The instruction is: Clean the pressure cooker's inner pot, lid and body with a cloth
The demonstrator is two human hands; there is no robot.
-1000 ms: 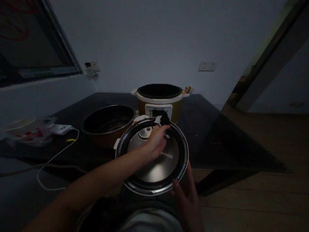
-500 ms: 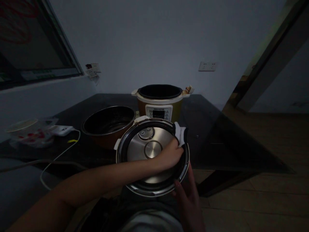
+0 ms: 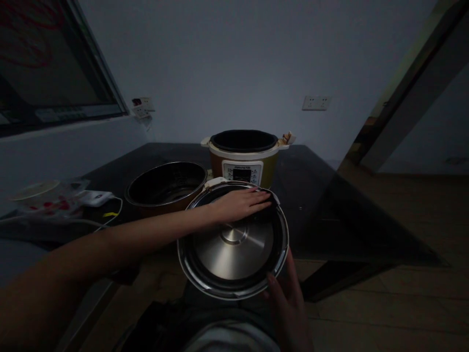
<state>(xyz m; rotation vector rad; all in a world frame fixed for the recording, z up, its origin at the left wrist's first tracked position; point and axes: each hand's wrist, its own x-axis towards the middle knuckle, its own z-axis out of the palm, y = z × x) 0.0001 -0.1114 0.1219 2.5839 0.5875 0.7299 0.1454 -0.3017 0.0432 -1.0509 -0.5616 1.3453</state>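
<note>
The round pressure cooker lid is held up at a tilt, with its brushed steel inside and dark ring facing me. At its lower right edge my right hand grips the rim, thumb in front and fingers behind. My left hand reaches across the upper part of the lid, fingers stretched out flat. Under those fingers, near the upper right rim, lies a dark cloth, mostly covered by the hand. Behind the lid stands the electric pressure cooker, uncovered. To its left sits a dark inner pot.
The black table has its right corner jutting out towards the tiled floor. At the left are a plastic bag with a tub, a white adapter and a cable. Sockets are on the wall behind.
My left hand has moved up and left over the lid, going from bunched to flattened fingers. The cloth's white part is now largely covered. My right hand keeps its place on the rim.
</note>
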